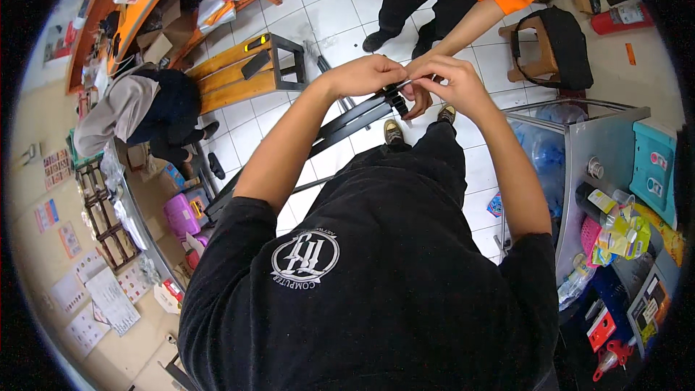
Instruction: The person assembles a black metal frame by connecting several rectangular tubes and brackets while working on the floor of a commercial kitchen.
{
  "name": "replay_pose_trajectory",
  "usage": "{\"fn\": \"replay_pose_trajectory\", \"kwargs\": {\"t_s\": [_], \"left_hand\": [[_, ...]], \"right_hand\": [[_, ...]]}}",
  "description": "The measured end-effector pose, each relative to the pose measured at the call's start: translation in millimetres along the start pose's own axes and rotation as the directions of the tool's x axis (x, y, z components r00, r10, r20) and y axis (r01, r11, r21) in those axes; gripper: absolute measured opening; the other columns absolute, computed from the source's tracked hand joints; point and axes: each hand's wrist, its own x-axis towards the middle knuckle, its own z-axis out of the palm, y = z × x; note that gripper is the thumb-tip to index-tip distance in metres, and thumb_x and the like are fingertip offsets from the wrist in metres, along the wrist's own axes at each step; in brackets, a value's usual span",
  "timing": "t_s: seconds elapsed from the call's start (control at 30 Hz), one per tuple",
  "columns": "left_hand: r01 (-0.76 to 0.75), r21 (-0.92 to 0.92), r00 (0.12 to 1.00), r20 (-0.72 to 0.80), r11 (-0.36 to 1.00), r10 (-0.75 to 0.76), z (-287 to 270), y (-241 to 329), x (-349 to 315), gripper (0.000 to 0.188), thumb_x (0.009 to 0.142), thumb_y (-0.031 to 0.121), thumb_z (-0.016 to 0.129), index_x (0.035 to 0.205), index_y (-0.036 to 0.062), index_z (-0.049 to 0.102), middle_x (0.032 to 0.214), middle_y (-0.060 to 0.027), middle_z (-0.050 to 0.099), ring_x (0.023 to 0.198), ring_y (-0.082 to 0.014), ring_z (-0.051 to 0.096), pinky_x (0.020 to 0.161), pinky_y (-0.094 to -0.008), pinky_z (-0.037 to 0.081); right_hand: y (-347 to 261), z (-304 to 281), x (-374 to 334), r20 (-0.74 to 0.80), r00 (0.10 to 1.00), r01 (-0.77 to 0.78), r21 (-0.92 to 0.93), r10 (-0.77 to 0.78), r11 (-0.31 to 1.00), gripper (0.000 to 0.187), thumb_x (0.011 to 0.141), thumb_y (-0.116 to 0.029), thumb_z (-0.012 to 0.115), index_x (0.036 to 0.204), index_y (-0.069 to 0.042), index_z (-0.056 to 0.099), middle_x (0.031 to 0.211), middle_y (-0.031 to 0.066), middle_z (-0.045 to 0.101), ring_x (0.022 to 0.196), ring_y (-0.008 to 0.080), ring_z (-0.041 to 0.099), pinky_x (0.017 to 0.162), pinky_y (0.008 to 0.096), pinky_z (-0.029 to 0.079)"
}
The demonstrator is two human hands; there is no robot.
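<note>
Bright, even light whitens the floor tiles point(293, 25) and leaves only soft shadows, while the black T-shirt point(405, 268) swallows most of its fold detail. Fisheye distortion bows the silver cabinet point(608, 141) and wall sheets point(87, 329) toward a black, blue-fringed rim, where detail softens; the left hand point(368, 74) and right hand point(457, 85) look fairly crisp

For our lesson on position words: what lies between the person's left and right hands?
In the head view, a co-worker's hand and the end of black bars show between the left hand and right hand, slightly lower.
</note>
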Motion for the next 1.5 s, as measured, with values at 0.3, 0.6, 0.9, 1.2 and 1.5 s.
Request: {"fn": "replay_pose_trajectory", "kwargs": {"t_s": [0.3, 0.6, 0.9, 1.2, 1.5], "left_hand": [[0.054, -0.133, 0.999, 0.013, 0.990, -0.053, -0.8, -0.4, 0.7, 0.029, 0.108, 0.027, 0.063, 0.107, 0.0001, 0.073, 0.105, -0.0029, 0.078, 0.089, -0.0071, 0.061, 0.080, -0.0266, 0.049], [-0.031, 0.071, 0.999, 0.024, 0.997, 0.030, -2.0, -2.4, 2.8, 0.026, 0.103, 0.027, 0.071, 0.102, 0.0018, 0.075, 0.102, -0.0018, 0.078, 0.086, -0.0048, 0.060, 0.076, -0.0244, 0.047], [-0.028, -0.014, 0.999, 0.022, 0.999, 0.029, -0.6, 0.0, 4.7, 0.025, 0.101, 0.025, 0.070, 0.100, 0.0011, 0.077, 0.094, -0.0023, 0.078, 0.083, -0.0072, 0.063, 0.077, -0.0274, 0.050], [-0.046, 0.102, 0.998, 0.039, 0.994, 0.042, 3.7, 7.9, 6.8, 0.031, 0.102, 0.031, 0.069, 0.098, 0.0025, 0.082, 0.090, -0.0039, 0.080, 0.084, -0.0080, 0.066, 0.078, -0.0277, 0.052], [-0.169, 0.030, 0.986, 0.016, 0.985, 0.168, 6.7, 3.9, 5.2, 0.038, 0.105, 0.036, 0.064, 0.104, 0.0029, 0.083, 0.090, -0.0056, 0.080, 0.082, -0.0084, 0.066, 0.076, -0.0290, 0.052]], "right_hand": [[-8.7, -2.1, 0.9, -0.025, 0.990, 0.133, -0.092, -0.136, 0.987, 0.013, 0.086, -0.004, 0.076, 0.099, -0.002, 0.075, 0.099, 0.0106, 0.075, 0.090, 0.0281, 0.074, 0.080, 0.0357, 0.059], [-1.5, 0.8, 9.4, 0.116, 0.980, -0.184, 0.213, 0.162, 0.960, 0.016, 0.095, -0.009, 0.073, 0.108, -0.001, 0.074, 0.089, 0.0066, 0.075, 0.079, 0.0185, 0.072, 0.069, 0.0314, 0.058], [4.1, -4.3, -4.2, 0.269, 0.912, -0.404, 0.460, 0.309, 0.791, 0.026, 0.103, -0.015, 0.069, 0.126, -0.003, 0.073, 0.096, 0.0048, 0.076, 0.079, 0.0092, 0.068, 0.066, 0.0250, 0.053], [12.6, 7.1, -1.5, 0.242, 0.872, -0.484, 0.554, 0.425, 0.677, 0.026, 0.105, -0.017, 0.067, 0.127, -0.005, 0.073, 0.097, 0.0051, 0.073, 0.081, 0.0092, 0.068, 0.070, 0.0241, 0.055], [5.6, 5.4, -7.0, 0.225, 0.815, -0.578, 0.263, 0.534, 0.772, 0.026, 0.108, -0.025, 0.063, 0.104, -0.001, 0.071, 0.083, 0.0032, 0.068, 0.058, 0.0062, 0.057, 0.049, 0.0227, 0.044]]}}
